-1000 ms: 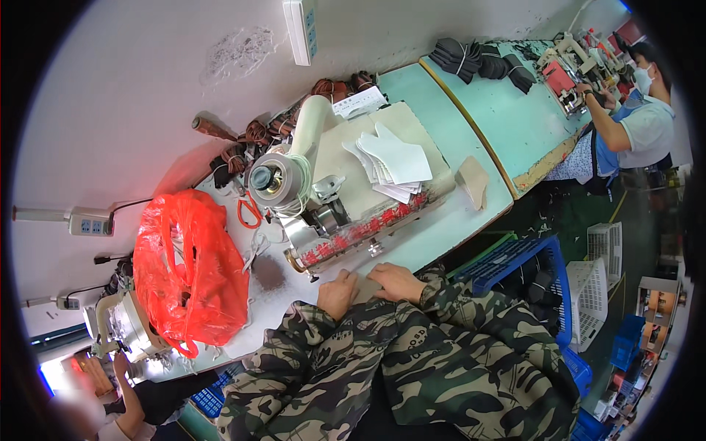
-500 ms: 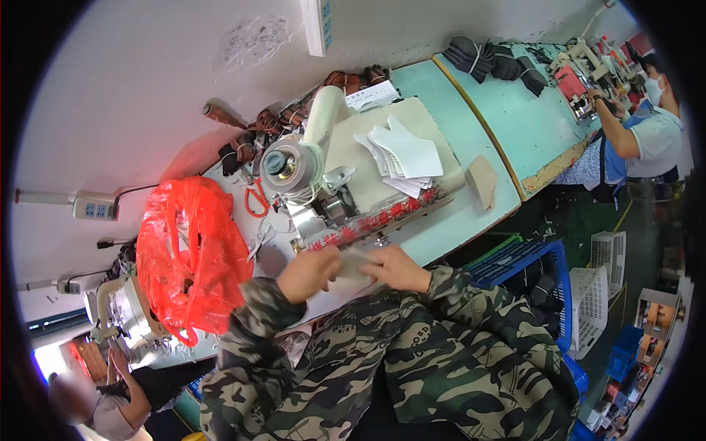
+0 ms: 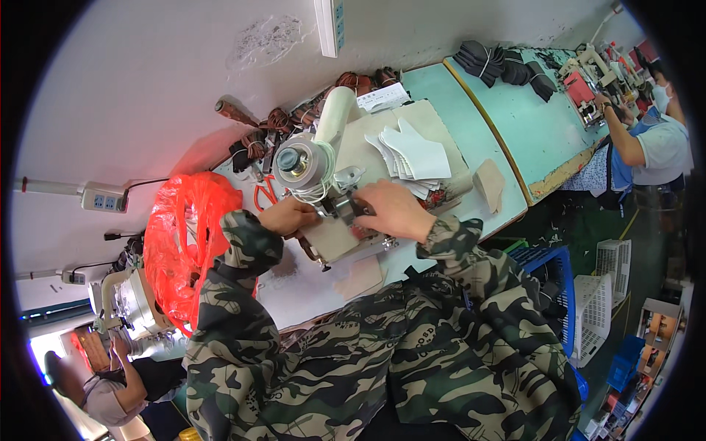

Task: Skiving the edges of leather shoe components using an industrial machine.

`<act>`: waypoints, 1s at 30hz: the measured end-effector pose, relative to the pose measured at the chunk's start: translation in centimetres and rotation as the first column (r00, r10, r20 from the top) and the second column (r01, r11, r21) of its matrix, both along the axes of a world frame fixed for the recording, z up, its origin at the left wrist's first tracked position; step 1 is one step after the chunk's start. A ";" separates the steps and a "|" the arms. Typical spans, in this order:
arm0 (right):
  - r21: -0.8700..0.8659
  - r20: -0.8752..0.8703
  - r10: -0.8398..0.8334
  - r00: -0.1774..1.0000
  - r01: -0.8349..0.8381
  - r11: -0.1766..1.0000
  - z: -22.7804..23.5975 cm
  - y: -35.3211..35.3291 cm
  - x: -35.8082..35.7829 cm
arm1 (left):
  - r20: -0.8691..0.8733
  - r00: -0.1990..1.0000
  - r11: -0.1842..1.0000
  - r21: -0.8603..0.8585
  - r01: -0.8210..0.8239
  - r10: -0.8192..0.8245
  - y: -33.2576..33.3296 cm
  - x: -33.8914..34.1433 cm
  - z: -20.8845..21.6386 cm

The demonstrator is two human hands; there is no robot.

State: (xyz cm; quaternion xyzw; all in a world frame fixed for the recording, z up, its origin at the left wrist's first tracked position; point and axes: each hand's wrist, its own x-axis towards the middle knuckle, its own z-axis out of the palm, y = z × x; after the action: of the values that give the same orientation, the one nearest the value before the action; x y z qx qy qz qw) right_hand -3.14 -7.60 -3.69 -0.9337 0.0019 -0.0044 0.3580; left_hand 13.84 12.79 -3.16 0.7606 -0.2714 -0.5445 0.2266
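Note:
A sewing machine [image 3: 332, 117] with a pale arm and a grey round wheel stands on the table in front of me. My left hand [image 3: 289, 217] is at the left of its metal working head [image 3: 342, 207], fingers curled and their tips partly hidden. Over the right side of the same head bends my right hand [image 3: 397, 210], fingers and thumb curved round something I cannot make out. Below the hands shows a flat beige surface [image 3: 328, 239]; whether it is a loose piece or part of the machine I cannot tell. White glove-shaped pieces [image 3: 419, 151] lie stacked behind my right hand.
A red plastic bag [image 3: 180, 242] fills the table's left side, near red-handled scissors [image 3: 265, 192]. Beige pieces [image 3: 360, 276] [image 3: 488, 185] lie on the table. Dark bundles [image 3: 478, 60] are farther right. A blue crate [image 3: 557, 294] stands at my right. Two other people work nearby.
Both hands have moved up from the table's near edge to the machine's head and are farther apart. The pale piece that they held between them is no longer plainly visible.

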 end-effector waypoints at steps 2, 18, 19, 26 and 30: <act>-0.193 0.112 0.032 0.993 -0.010 0.981 -0.3 0.1 0.8 | 0.037 0.999 0.999 -0.036 -0.020 0.021 -0.2 -1.1 -0.2; 0.160 0.118 -0.130 0.984 0.110 0.981 0.4 0.5 -5.5 | 0.793 0.573 0.917 -0.048 0.395 -0.205 4.1 -18.0 -13.7; 0.331 -0.058 -0.026 0.998 0.044 0.943 -0.6 1.2 -6.3 | 0.770 0.611 0.926 -0.071 0.370 -0.185 3.7 -18.0 -13.4; 0.108 -0.123 0.166 0.978 -0.153 0.982 -7.9 4.1 -9.4 | 0.685 0.692 0.844 -0.217 0.490 -0.226 2.9 -15.7 -6.3; 0.578 -0.191 -0.052 0.980 0.155 0.801 -5.6 3.1 -6.8 | -0.099 0.994 0.967 -0.245 -0.067 0.044 2.8 -8.1 -0.9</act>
State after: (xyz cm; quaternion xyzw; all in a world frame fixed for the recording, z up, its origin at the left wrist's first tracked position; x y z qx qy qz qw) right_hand -9.90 -4.49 -9.25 -0.7717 0.0841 0.0541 0.6281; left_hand 5.74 15.60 -4.09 0.7075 -0.3051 -0.5344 0.3474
